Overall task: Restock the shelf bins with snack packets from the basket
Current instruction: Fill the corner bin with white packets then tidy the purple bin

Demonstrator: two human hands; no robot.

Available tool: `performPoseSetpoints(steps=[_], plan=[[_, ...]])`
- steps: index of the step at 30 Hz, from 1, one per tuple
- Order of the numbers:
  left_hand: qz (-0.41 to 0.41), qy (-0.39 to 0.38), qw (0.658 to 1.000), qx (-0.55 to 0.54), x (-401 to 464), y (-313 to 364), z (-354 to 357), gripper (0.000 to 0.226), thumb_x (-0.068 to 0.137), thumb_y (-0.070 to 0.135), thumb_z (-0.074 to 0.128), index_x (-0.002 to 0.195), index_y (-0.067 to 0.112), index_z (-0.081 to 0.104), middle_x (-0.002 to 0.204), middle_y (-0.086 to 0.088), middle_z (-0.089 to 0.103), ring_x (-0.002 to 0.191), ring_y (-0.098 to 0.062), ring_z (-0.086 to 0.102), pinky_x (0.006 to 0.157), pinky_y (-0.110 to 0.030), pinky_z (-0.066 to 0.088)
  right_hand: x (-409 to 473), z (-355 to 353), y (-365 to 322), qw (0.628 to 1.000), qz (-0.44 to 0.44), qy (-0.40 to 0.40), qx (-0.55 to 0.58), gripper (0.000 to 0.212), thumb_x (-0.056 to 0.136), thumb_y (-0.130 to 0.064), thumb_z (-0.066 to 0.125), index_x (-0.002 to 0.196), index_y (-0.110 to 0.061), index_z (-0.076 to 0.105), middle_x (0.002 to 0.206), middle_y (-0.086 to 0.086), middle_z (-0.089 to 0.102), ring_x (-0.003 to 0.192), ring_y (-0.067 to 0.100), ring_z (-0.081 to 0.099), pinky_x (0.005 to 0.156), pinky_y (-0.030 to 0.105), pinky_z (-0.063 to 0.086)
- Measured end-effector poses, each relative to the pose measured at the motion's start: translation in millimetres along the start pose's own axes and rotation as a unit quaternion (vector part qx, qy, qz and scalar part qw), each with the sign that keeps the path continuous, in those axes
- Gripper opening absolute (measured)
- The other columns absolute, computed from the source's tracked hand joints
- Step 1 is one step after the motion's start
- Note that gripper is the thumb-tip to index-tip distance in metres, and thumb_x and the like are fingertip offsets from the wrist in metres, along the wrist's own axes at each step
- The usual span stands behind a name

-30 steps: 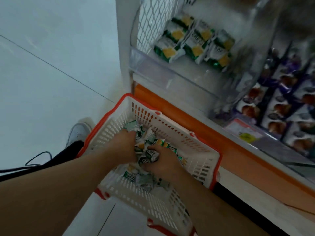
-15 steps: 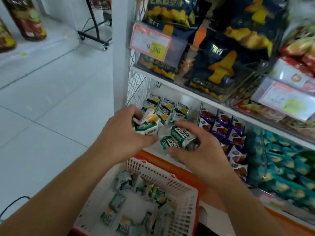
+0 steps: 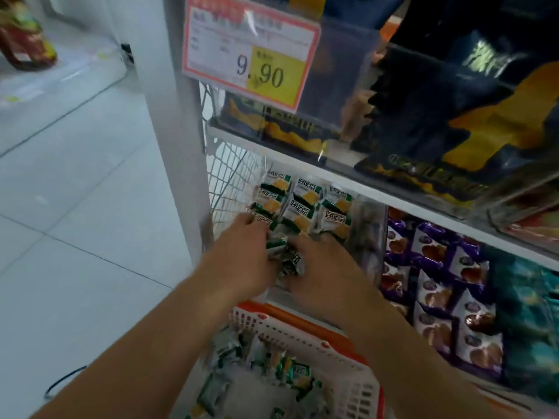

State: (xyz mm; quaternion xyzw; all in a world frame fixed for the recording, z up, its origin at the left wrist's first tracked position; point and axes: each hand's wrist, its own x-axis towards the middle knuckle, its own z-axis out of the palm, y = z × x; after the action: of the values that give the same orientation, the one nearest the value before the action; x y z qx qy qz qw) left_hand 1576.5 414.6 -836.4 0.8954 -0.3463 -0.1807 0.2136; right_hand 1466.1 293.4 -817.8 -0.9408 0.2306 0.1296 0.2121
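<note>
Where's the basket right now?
Head view, bottom centre: the basket sits on the floor against the shelf base, directly below both hands, left hand and right hand, still holding loose green snack packets.

Both hands, left hand (image 3: 242, 261) and right hand (image 3: 325, 267), grip green snack packets (image 3: 286, 255) at the shelf bin (image 3: 367, 237); basket (image 3: 305, 337) at six o'clock.

Glossy foil snack packets (image 3: 305, 204), perforated plastic basket (image 3: 305, 334), clear plastic bin (image 3: 367, 234), wire-mesh panel (image 3: 230, 179).

Green-and-white foil snack packets (image 3: 304, 201) (yellow centres), red-rimmed white plastic lattice basket (image 3: 317, 340), purple neighbouring wrappers (image 3: 435, 267).
</note>
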Motion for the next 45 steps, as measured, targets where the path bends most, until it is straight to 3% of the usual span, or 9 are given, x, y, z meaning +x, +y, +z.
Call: performPoseSetpoints(steps=[5,9,12,20,26,30,35,40,45], plan=[[-0.020,-0.020,1.000,-0.004,9,-10,-2,0.016,0.077,0.049,0.075,0.075,0.042,0.060,0.093,0.015,0.051,0.085,-0.005,0.055,0.073,-0.030,0.051,11,-1,5,0.999,-0.017,-0.024,0.027,0.049,0.089,-0.024,0.068,0.134,-0.042,0.059,0.120,0.000,0.066,0.100,0.022,0.065,0.083,0.040,0.060],[-0.025,-0.009,1.000,-0.014,8,-10,1,0.023,0.075,0.052,0.065,0.089,0.035,0.072,0.096,0.014,0.051,0.092,-0.010,0.057,0.077,-0.032,0.054,14,-23,8,0.996,0.011,0.001,0.091,0.063,0.093,-0.015,0.068,0.147,-0.038,0.047,0.120,0.003,0.065,0.084,0.012,0.062,0.061,0.021,0.052],[-0.022,-0.012,1.000,-0.010,5,-7,1,0.037,0.074,0.054,0.060,0.100,0.033,0.075,0.102,0.010,0.055,0.100,-0.015,0.061,0.083,-0.041,0.059,10,-39,11,0.977,0.069,0.014,0.201,0.059,0.092,-0.012,0.067,0.136,-0.041,0.039,0.099,-0.008,0.062,0.075,0.011,0.064,0.051,0.025,0.050],[0.019,-0.013,1.000,-0.001,-8,-7,4,0.042,0.085,0.039,0.068,0.126,0.032,0.065,0.122,0.011,0.053,0.112,-0.018,0.058,0.086,-0.046,0.059,21,-41,2,0.853,0.158,0.018,0.498,0.031,0.093,-0.006,0.072,0.110,-0.029,0.062,0.116,0.006,0.065,0.092,0.025,0.076,0.081,0.047,0.065],[0.028,-0.029,0.999,-0.011,-3,-8,-1,0.022,0.080,0.033,0.070,0.102,0.031,0.068,0.111,0.016,0.053,0.104,-0.015,0.060,0.082,-0.041,0.059,20,-45,-1,0.972,0.114,0.106,0.174,0.032,0.098,-0.032,0.070,0.087,-0.018,0.043,0.097,0.000,0.055,0.080,0.016,0.057,0.083,0.040,0.055],[0.037,-0.045,0.998,0.002,1,-9,-2,0.024,0.081,0.031,0.072,0.103,0.031,0.064,0.108,0.015,0.054,0.099,-0.015,0.060,0.079,-0.039,0.060,32,-42,-1,0.983,0.091,0.118,0.106,0.039,0.098,-0.042,0.068,0.129,-0.022,0.057,0.123,-0.001,0.064,0.108,0.021,0.064,0.090,0.038,0.055],[0.054,-0.059,0.997,-0.002,3,-12,-4,0.031,0.083,0.036,0.069,0.114,0.033,0.064,0.108,0.013,0.057,0.099,-0.016,0.062,0.080,-0.041,0.059,46,-31,6,0.994,0.011,0.054,0.098,0.043,0.095,-0.020,0.073,0.135,-0.031,0.063,0.125,-0.003,0.067,0.086,0.006,0.060,0.074,0.022,0.051],[0.064,-0.058,0.996,0.005,3,-9,-4,0.031,0.086,0.037,0.069,0.116,0.033,0.065,0.108,0.010,0.059,0.100,-0.015,0.061,0.081,-0.041,0.059,57,-8,3,0.994,0.051,0.081,-0.050,0.069,0.085,-0.020,0.081,0.139,-0.026,0.039,0.127,0.006,0.060,0.109,0.028,0.063,0.086,0.049,0.059],[0.073,-0.054,0.996,-0.002,1,-9,-5,0.027,0.086,0.035,0.071,0.112,0.033,0.064,0.101,0.011,0.057,0.094,-0.014,0.060,0.078,-0.041,0.059,56,1,0,0.996,-0.015,0.070,-0.047,0.047,0.091,-0.019,0.075,0.130,-0.036,0.055,0.122,-0.001,0.046,0.106,0.021,0.059,0.083,0.042,0.058]])
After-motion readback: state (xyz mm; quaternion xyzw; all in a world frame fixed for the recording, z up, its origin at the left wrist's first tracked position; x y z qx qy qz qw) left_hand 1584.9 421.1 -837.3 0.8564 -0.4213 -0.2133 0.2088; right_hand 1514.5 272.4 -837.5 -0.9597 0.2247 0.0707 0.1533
